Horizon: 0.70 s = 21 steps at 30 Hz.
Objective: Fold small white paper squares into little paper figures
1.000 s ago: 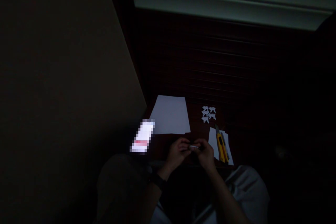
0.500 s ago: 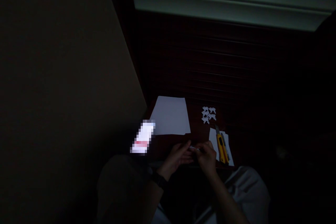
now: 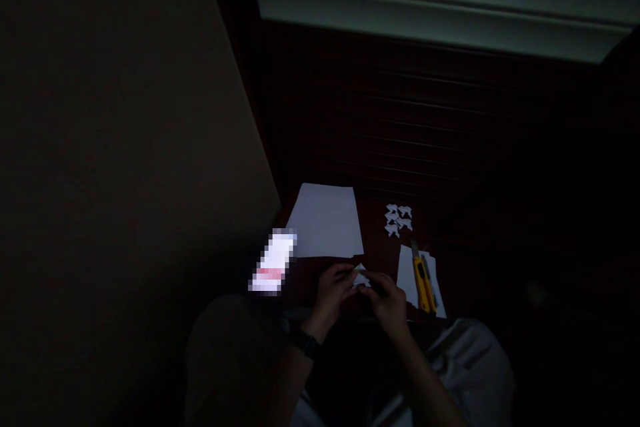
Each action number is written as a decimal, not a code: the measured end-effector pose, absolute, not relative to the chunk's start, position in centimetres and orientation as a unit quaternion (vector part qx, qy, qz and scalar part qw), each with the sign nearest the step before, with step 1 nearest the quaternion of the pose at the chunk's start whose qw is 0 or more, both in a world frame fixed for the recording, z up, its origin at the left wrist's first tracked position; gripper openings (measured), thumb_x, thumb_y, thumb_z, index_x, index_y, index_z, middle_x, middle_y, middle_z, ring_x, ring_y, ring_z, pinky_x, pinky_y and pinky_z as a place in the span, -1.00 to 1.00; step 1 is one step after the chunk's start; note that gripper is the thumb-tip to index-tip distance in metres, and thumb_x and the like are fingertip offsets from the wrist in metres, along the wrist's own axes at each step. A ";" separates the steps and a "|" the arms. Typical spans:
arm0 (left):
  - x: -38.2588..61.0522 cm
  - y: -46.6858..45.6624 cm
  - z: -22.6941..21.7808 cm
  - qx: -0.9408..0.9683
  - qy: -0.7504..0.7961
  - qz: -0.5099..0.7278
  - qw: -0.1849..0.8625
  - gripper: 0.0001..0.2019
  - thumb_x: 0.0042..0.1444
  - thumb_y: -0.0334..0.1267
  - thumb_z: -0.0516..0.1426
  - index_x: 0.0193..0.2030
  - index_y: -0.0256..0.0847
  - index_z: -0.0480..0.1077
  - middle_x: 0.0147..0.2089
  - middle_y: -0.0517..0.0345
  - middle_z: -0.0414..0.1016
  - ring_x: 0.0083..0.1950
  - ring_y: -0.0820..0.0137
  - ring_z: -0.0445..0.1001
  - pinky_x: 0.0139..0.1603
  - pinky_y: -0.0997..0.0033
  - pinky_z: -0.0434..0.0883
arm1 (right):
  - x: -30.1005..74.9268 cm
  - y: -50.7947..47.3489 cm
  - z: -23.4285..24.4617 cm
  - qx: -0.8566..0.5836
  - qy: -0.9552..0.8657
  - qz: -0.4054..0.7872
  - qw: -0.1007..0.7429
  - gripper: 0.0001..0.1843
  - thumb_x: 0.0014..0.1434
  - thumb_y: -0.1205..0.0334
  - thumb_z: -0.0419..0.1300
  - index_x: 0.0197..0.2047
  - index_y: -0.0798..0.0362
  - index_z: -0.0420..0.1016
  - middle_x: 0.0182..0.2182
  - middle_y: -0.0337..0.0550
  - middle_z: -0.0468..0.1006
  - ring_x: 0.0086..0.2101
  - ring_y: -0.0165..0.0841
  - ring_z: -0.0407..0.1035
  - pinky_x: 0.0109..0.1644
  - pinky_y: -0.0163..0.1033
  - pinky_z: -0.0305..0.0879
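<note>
Between my hands is a small piece of folded white paper (image 3: 361,277), roughly triangular with its point turned away from me. My left hand (image 3: 334,288) pinches its left side between thumb and fingers. From the right, my right hand (image 3: 387,300) grips its other edge, the fingers curled. Both hands are just above the near part of a dark reddish table (image 3: 374,227). Dim light and my fingers hide the finer folds. Beyond my right hand lie several small folded paper figures (image 3: 399,220) in a cluster.
A stack of white paper sheets (image 3: 327,221) lies at the table's left. To the right, a yellow utility knife (image 3: 424,283) rests on smaller white paper (image 3: 407,273), beside a dark slim object. A lit, blurred phone screen (image 3: 274,263) is at the left edge. A wall (image 3: 125,147) stands left.
The folded paper has turned from nearly edge-on to showing its triangular face. My left fingers, stretched out before, have closed on it, and my right hand has shifted slightly.
</note>
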<state>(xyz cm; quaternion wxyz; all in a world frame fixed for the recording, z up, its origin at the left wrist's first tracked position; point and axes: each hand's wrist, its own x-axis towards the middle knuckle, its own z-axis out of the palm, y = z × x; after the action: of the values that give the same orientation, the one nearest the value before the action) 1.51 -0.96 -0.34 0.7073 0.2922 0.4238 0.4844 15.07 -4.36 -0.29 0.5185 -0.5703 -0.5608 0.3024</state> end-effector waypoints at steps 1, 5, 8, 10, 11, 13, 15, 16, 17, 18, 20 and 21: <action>1.6 -0.8 -0.4 0.302 0.429 0.487 0.698 -0.61 -0.12 -0.19 0.24 -0.15 -0.30 0.34 -0.21 -0.07 0.48 -0.19 0.28 0.47 -0.17 0.24 0.43 | 15.1 -4.3 -0.3 -0.574 -0.537 0.317 0.531 -0.66 -0.01 0.17 0.21 -0.11 -0.01 0.44 -0.19 -0.10 0.48 -0.18 -0.24 0.35 -0.07 -0.14 0.25; 1.7 -0.4 -1.0 0.346 0.440 0.493 0.666 -0.55 -0.15 -0.19 0.24 -0.09 -0.30 0.33 -0.27 -0.03 0.51 -0.23 0.30 0.48 -0.19 0.29 0.43 | 15.6 -3.8 -0.4 -0.609 -0.459 0.366 0.533 -0.61 -0.01 0.05 0.20 -0.14 0.08 0.45 -0.27 -0.04 0.53 -0.27 -0.23 0.40 -0.17 -0.15 0.30; 1.8 -0.4 -1.4 0.378 0.458 0.487 0.640 -0.57 -0.17 -0.21 0.25 -0.12 -0.30 0.35 -0.32 0.01 0.52 -0.29 0.32 0.49 -0.22 0.35 0.42 | 16.0 -3.3 -0.6 -0.621 -0.457 0.395 0.500 -0.65 -0.05 0.00 0.22 -0.28 0.09 0.52 -0.38 -0.06 0.56 -0.33 -0.22 0.41 -0.23 -0.18 0.30; 1.9 -0.4 -1.4 0.391 0.454 0.483 0.639 -0.60 -0.18 -0.22 0.26 -0.15 -0.29 0.36 -0.32 0.01 0.52 -0.28 0.32 0.49 -0.23 0.36 0.42 | 16.1 -3.0 -0.7 -0.615 -0.462 0.408 0.492 -0.67 -0.07 -0.01 0.23 -0.33 0.08 0.54 -0.40 -0.08 0.56 -0.34 -0.23 0.41 -0.24 -0.18 0.29; 1.9 -0.4 -1.4 0.394 0.449 0.480 0.642 -0.61 -0.18 -0.23 0.26 -0.17 -0.29 0.36 -0.30 0.01 0.51 -0.27 0.32 0.49 -0.24 0.36 0.42 | 16.1 -2.9 -0.9 -0.613 -0.461 0.411 0.494 -0.67 -0.08 -0.01 0.23 -0.34 0.08 0.54 -0.40 -0.09 0.56 -0.34 -0.23 0.41 -0.24 -0.19 0.29; 1.9 -0.5 -1.3 0.396 0.446 0.472 0.649 -0.61 -0.20 -0.22 0.26 -0.18 -0.28 0.36 -0.28 0.02 0.50 -0.28 0.32 0.49 -0.27 0.38 0.43 | 16.1 -2.7 -1.1 -0.611 -0.452 0.417 0.499 -0.66 -0.11 0.00 0.26 -0.35 0.09 0.54 -0.42 -0.10 0.56 -0.36 -0.24 0.40 -0.26 -0.19 0.28; 1.9 -0.6 -1.2 0.390 0.449 0.467 0.655 -0.58 -0.22 -0.20 0.28 -0.18 -0.27 0.36 -0.28 0.02 0.50 -0.31 0.33 0.49 -0.31 0.38 0.44 | 16.1 -2.6 -1.5 -0.608 -0.441 0.433 0.498 -0.67 -0.15 0.01 0.29 -0.40 0.10 0.54 -0.46 -0.11 0.55 -0.40 -0.26 0.39 -0.30 -0.22 0.27; 2.0 -0.7 -1.2 0.383 0.447 0.466 0.661 -0.56 -0.24 -0.21 0.29 -0.17 -0.27 0.35 -0.27 0.02 0.50 -0.31 0.33 0.49 -0.30 0.37 0.44 | 16.1 -2.5 -1.6 -0.608 -0.428 0.443 0.500 -0.69 -0.16 0.02 0.30 -0.42 0.11 0.54 -0.48 -0.12 0.55 -0.42 -0.28 0.39 -0.32 -0.23 0.27; 2.0 -0.8 -1.2 0.375 0.442 0.464 0.670 -0.55 -0.26 -0.21 0.30 -0.16 -0.27 0.35 -0.26 0.01 0.50 -0.30 0.33 0.50 -0.28 0.34 0.44 | 16.1 -2.5 -1.7 -0.609 -0.407 0.453 0.508 -0.70 -0.17 0.03 0.30 -0.44 0.11 0.53 -0.51 -0.13 0.54 -0.45 -0.29 0.38 -0.35 -0.24 0.26; 2.0 -0.9 -1.2 0.365 0.435 0.461 0.682 -0.54 -0.27 -0.22 0.31 -0.17 -0.29 0.35 -0.25 -0.01 0.50 -0.29 0.31 0.50 -0.24 0.31 0.44 | 16.1 -2.5 -1.8 -0.609 -0.379 0.461 0.522 -0.70 -0.17 0.04 0.31 -0.44 0.12 0.53 -0.52 -0.14 0.54 -0.47 -0.31 0.37 -0.38 -0.26 0.26; 2.0 -1.2 -1.3 0.344 0.422 0.448 0.709 -0.55 -0.29 -0.23 0.32 -0.21 -0.34 0.37 -0.24 -0.05 0.50 -0.27 0.28 0.50 -0.18 0.22 0.44 | 16.1 -2.6 -2.0 -0.606 -0.317 0.472 0.556 -0.68 -0.17 0.04 0.31 -0.41 0.12 0.53 -0.52 -0.15 0.53 -0.49 -0.33 0.37 -0.42 -0.27 0.26; 2.0 -1.3 -1.3 0.337 0.416 0.439 0.721 -0.58 -0.28 -0.23 0.32 -0.25 -0.37 0.38 -0.25 -0.08 0.50 -0.27 0.26 0.51 -0.16 0.19 0.43 | 16.1 -2.7 -2.0 -0.602 -0.296 0.477 0.568 -0.67 -0.18 0.04 0.31 -0.40 0.12 0.53 -0.52 -0.15 0.53 -0.50 -0.33 0.37 -0.43 -0.28 0.26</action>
<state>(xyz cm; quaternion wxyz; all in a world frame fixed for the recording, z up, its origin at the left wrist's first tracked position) 2.03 -1.28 -1.28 0.7214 0.3366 0.4161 0.4394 16.06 -2.67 -1.99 0.5679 -0.6023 -0.2961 0.4765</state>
